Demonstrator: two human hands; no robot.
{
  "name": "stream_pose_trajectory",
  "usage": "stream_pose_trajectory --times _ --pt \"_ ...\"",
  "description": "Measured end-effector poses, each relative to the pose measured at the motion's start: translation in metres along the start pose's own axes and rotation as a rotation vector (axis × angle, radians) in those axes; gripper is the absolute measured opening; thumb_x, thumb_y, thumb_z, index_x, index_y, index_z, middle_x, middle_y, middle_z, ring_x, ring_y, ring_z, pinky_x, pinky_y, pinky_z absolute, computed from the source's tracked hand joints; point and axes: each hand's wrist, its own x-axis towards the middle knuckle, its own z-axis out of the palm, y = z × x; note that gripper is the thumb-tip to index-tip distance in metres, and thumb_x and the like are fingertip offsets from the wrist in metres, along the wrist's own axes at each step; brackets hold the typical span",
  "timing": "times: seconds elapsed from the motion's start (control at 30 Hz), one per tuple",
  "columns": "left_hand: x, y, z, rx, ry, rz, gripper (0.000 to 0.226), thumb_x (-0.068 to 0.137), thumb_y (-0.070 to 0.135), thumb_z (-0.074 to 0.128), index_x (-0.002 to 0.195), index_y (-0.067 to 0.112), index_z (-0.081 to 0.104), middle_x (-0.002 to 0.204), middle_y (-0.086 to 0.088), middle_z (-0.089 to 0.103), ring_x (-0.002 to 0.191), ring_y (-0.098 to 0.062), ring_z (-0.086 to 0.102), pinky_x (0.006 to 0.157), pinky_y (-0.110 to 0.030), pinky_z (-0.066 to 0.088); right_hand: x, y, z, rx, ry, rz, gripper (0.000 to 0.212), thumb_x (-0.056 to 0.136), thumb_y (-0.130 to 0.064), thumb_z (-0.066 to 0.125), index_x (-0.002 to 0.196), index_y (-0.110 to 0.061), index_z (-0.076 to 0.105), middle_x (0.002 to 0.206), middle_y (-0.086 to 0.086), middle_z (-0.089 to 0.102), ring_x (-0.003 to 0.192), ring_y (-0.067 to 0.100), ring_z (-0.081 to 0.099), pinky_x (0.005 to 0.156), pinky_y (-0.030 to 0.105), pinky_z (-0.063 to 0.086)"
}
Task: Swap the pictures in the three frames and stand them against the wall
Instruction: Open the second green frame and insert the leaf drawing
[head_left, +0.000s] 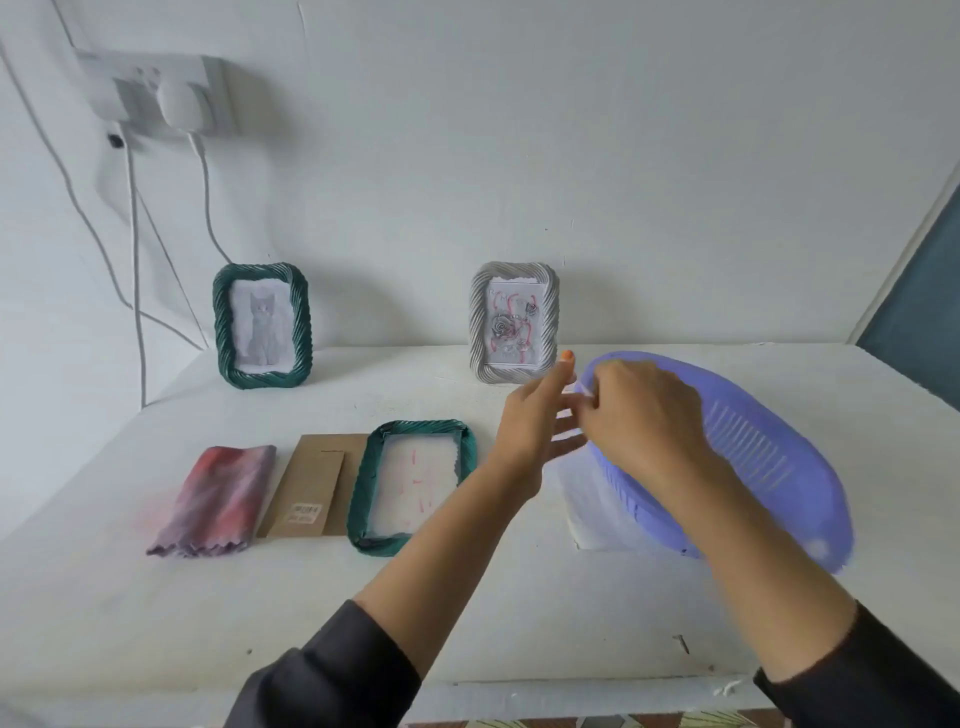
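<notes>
step: third frame's swap, two already standing at the wall | open green frame (410, 486) lies face-down beside its backing board (311, 486) | your left hand (540, 431) is spread open, right hand (639, 410) pinches something thin and pale at the purple basket (753, 452), can't tell what | next: looks like getting that picture into the frame, then backing on

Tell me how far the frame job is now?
Two frames, green and grey, stand at the wall with pictures. The third frame lies face down, its cardboard back beside it. Both hands, left and right, are at the purple basket. Left: close it and stand it.
</notes>
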Motion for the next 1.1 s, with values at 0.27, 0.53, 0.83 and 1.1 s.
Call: stream_pose_trajectory --times 0.27,0.53,0.83,1.1 --pt "0.003 -0.009 -0.101 0.130 0.284 -0.035 0.025 0.084 0.002 0.052 0.060 0.006 0.055 0.062 -0.010 0.055 0.061 -0.022 0.048 0.057 -0.024 0.039 0.017 -0.048 0.077 0.322 -0.189 -0.064 0.026 0.091 -0.037 0.049 0.104 -0.015 0.054 0.104 0.007 0.051 0.101 0.029 0.053 0.081 0.036 0.043" --pt "0.005 -0.030 -0.179 0.531 0.387 -0.064 0.014 0.088 0.010 0.051 0.082 0.009 0.065 0.080 -0.009 0.060 0.072 -0.023 0.053 0.068 -0.027 0.043 0.030 -0.064 0.154 0.783 -0.264 0.374 0.024 0.071 -0.001 0.065 0.092 -0.008 0.056 0.073 0.011 0.062 0.057 0.022 0.056 0.062 0.028 0.047" --pt "0.009 -0.046 -0.205 1.043 0.377 -0.018 0.044 0.088 0.026 0.059 0.128 0.010 0.050 0.127 -0.011 0.052 0.122 -0.026 0.042 0.100 -0.032 0.034 0.031 -0.073 0.172 0.559 -0.202 0.246 0.014 0.079 -0.009 0.068 0.089 0.000 0.068 0.093 0.014 0.070 0.089 0.030 0.064 0.078 0.031 0.050" --pt "0.011 -0.043 -0.202 1.163 0.279 -0.021 0.033 0.088 0.021 0.059 0.118 0.009 0.060 0.119 -0.007 0.062 0.116 -0.024 0.048 0.102 -0.034 0.037 0.032 -0.049 0.179 0.500 -0.299 0.071 0.030 0.082 -0.034 0.065 0.111 -0.025 0.066 0.096 0.003 0.050 0.082 0.016 0.050 0.063 0.024 0.036"
